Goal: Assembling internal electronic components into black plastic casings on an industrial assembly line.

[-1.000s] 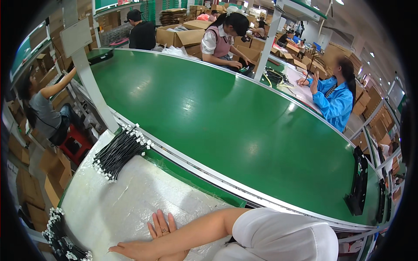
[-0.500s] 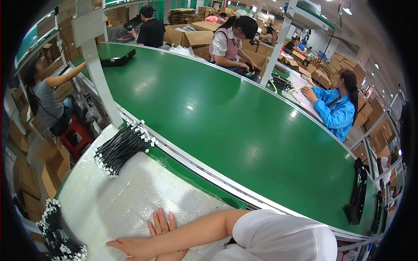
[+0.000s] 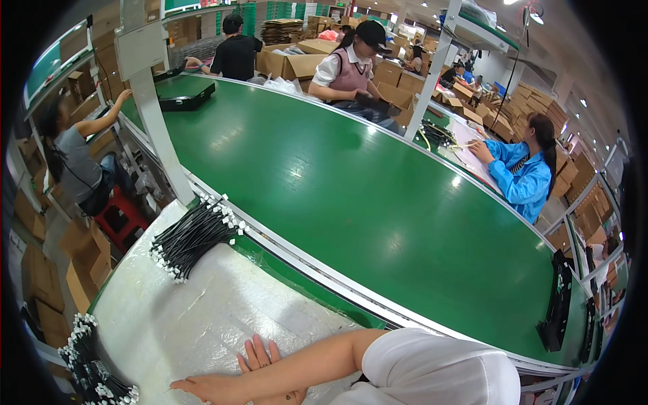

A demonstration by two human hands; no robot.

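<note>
Crossed hands at a desk beside a green belt, seen from the wearer's head. The right forearm [image 3: 297, 368], emerging from a white sleeve [image 3: 439, 364], passes over the left hand [image 3: 261, 352], whose fingers extend upward, slightly spread and open; its palm is largely covered. The right hand [image 3: 202, 389] points leftward at the lower edge of the view, where part of it is cut off; whether it is open or closed cannot be told. Both lie over the pale, plastic-covered desk [image 3: 223, 297].

Two bundles of black cables with white connectors flank this bare area. The lower bundle [image 3: 89, 364], at the desk's left margin, is the one nearer the right hand; the upper bundle [image 3: 192, 236] lies at the far corner, near the foot of a white post [image 3: 156, 135].

Beyond a metal rail [image 3: 324, 279] extends the green belt [image 3: 324, 182]. A long black housing [image 3: 557, 304] stands near its right end, and a flat black unit [image 3: 189, 102] lies near its far left end. Across the belt, a co-worker in a pink vest [image 3: 351, 77] handles a dark object [image 3: 376, 102]; another, in a blue jacket [image 3: 526, 179], sits farther right. At left, a co-worker in grey [image 3: 75, 148] sits on a red stool [image 3: 123, 217].
</note>
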